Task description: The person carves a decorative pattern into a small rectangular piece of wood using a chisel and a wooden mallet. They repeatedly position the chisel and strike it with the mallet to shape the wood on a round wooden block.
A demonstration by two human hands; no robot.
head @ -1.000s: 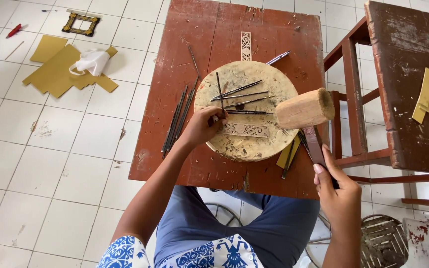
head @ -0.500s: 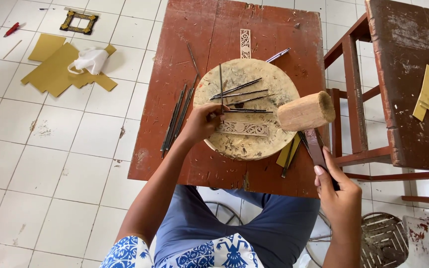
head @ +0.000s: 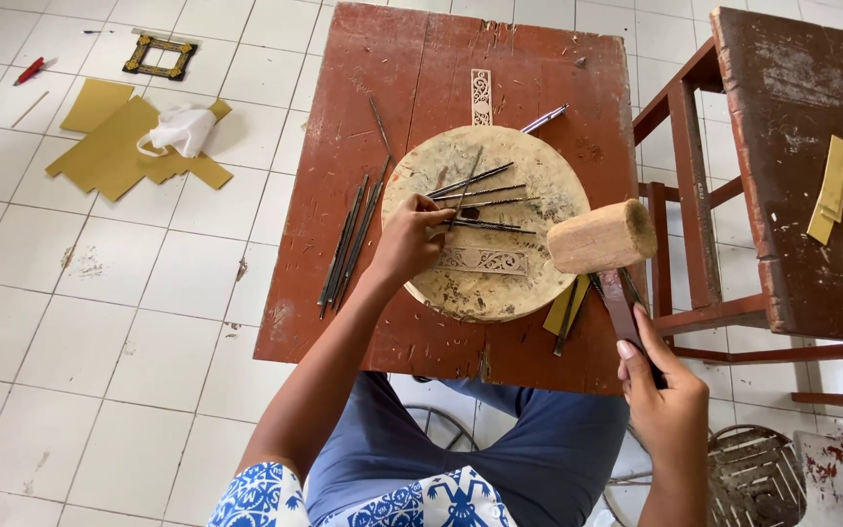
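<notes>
My left hand [head: 410,237] pinches a thin metal chisel [head: 465,185] over a round wooden block [head: 486,222] on a red-brown table [head: 441,88]. A pierced, carved strip [head: 485,261] lies on the block just right of that hand, with a few more chisels [head: 485,202] beside it. My right hand [head: 663,390] grips the dark handle of a wooden mallet; its cylindrical head [head: 602,236] hangs over the block's right edge.
Several spare chisels [head: 348,244] lie left of the block, another carved strip [head: 481,98] behind it. Yellow pieces [head: 566,307] sit under the mallet. A second worn table [head: 802,166] stands at right. Yellow sheets, a white cloth [head: 178,130] and a small frame [head: 158,57] lie on the tiled floor.
My left hand has tilted the chisel slightly to the right over the block. The mallet and right hand have barely moved.
</notes>
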